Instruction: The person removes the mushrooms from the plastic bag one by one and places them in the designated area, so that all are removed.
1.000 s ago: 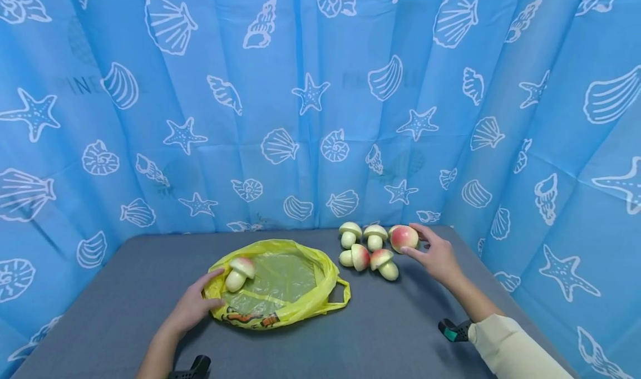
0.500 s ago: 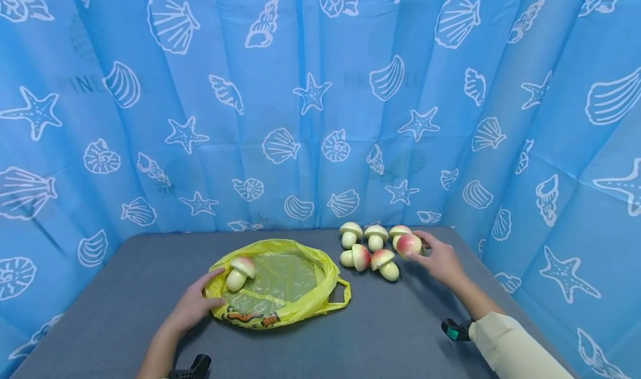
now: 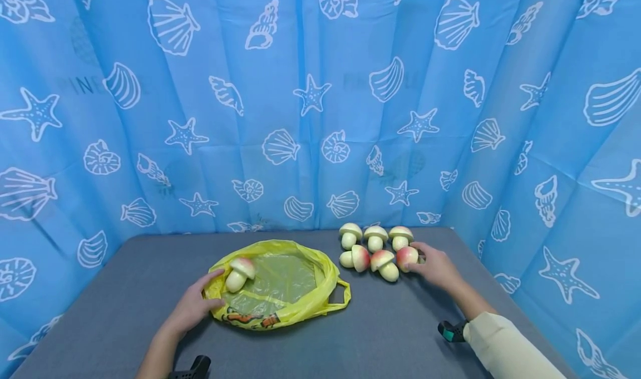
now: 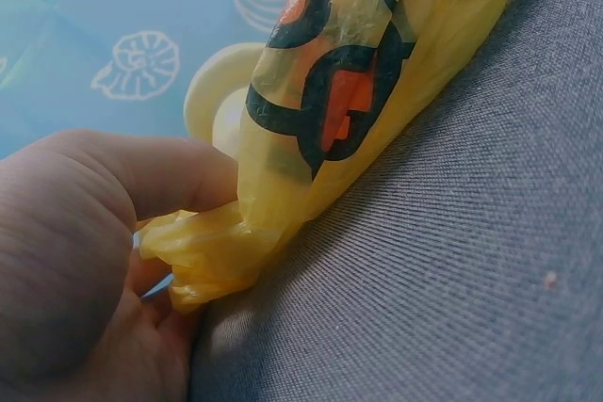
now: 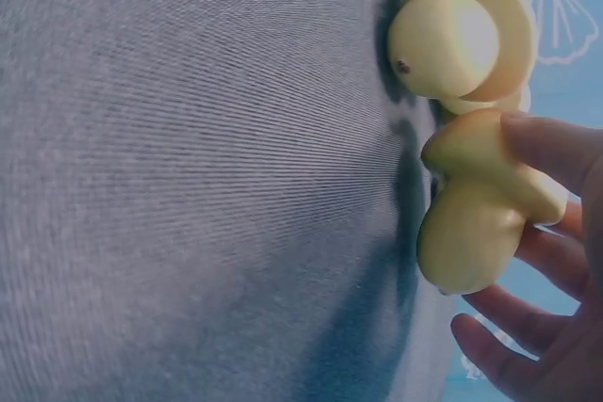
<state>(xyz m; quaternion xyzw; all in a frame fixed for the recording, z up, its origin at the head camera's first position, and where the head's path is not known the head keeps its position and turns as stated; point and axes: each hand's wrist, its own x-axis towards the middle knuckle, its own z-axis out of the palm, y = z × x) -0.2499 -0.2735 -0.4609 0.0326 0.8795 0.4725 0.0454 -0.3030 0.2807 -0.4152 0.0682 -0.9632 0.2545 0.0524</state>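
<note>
My left hand grips the left edge of a yellow plastic bag, which lies with its mouth spread wide. In the left wrist view, thumb and fingers hold bunched plastic. One toy mushroom with a pink-tinged cap lies inside the bag. My right hand pinches another toy mushroom by its cap, close over the table at the right end of the front row. Beside it lies a mushroom on its side; behind it stands an upright one.
Several more mushrooms make up the group: two upright with pale caps at the back, and one tipped over at front left. Grey cloth covers the table. A blue shell-print curtain hangs right behind and along the right side.
My right hand has brought its mushroom toward me and down, from in front of the back-right mushroom to the front row's right end. My left hand and the bag stay put.
</note>
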